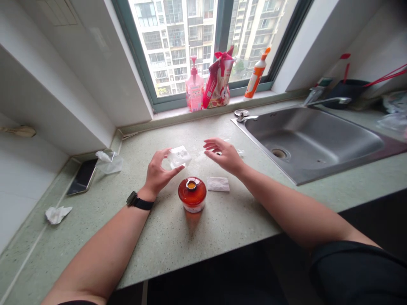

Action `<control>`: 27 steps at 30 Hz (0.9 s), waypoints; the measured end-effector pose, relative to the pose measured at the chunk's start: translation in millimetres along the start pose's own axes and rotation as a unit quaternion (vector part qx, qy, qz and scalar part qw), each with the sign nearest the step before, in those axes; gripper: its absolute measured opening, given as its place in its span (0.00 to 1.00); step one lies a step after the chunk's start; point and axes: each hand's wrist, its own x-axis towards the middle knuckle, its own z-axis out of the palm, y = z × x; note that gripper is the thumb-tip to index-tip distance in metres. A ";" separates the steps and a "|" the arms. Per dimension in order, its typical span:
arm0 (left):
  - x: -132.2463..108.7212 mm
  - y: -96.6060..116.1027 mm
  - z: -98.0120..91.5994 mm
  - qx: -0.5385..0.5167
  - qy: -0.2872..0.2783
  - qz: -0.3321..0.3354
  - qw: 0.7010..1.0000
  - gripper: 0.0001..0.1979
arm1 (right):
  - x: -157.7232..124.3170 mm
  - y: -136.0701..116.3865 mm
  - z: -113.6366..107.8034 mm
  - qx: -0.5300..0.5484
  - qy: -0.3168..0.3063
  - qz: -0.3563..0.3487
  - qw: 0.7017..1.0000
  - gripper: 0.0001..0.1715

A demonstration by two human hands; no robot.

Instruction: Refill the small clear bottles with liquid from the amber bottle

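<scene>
1. Just behind the red-orange jar, my left hand cups a clear plastic insert. My fingers curl around it and my thumb lies along its lower edge. I cannot tell whether this is a firm grasp or a light touch.
2. To the right of the jar, my right hand is raised above the speckled green countertop. Its fingers are released, spread and holding nothing.
3. Also right of the jar lies a folded white paper pad, with a stainless steel sink well beyond it. Left of the jar are a smartphone, a clear plastic bag and a crumpled tissue.
4. CAUTION: A loose hold could let the insert drop onto the jar. A careless sweep of my left thumb could tip the jar, and if it fell, the glass could break.
</scene>
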 end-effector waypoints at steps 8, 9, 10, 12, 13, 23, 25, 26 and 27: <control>4.3 18.7 4.1 -0.198 -0.077 -0.070 0.975 0.37 | -12.7 13.9 36.1 0.116 -0.125 0.022 0.985 0.55; 4.0 20.5 5.1 -0.214 -0.091 -0.081 0.969 0.37 | -12.5 13.8 36.3 0.124 -0.137 0.020 0.983 0.54; 3.4 21.9 6.1 -0.225 -0.101 -0.092 0.965 0.37 | -12.2 12.8 36.4 0.131 -0.149 0.017 0.980 0.52; 1.9 23.4 7.8 -0.235 -0.117 -0.109 0.959 0.37 | -11.9 8.4 36.2 0.141 -0.164 0.010 0.976 0.48; 1.2 23.4 8.5 -0.238 -0.122 -0.115 0.957 0.38 | -11.9 5.8 36.2 0.143 -0.165 0.009 0.976 0.45; 6.6 23.2 -7.6 -0.303 -0.121 -0.133 0.936 0.39 | -8.5 -3.0 27.5 0.162 -0.086 0.051 0.982 0.38; 8.3 27.3 -18.7 -0.323 -0.142 -0.127 0.927 0.41 | -6.5 -1.4 24.1 0.177 -0.058 0.062 0.981 0.39; 8.7 29.9 -24.8 -0.329 -0.166 -0.119 0.922 0.43 | -5.5 -0.3 22.4 0.184 -0.045 0.065 0.980 0.40; 8.6 32.7 -31.0 -0.329 -0.199 -0.109 0.917 0.45 | -4.6 1.0 20.9 0.189 -0.034 0.066 0.979 0.40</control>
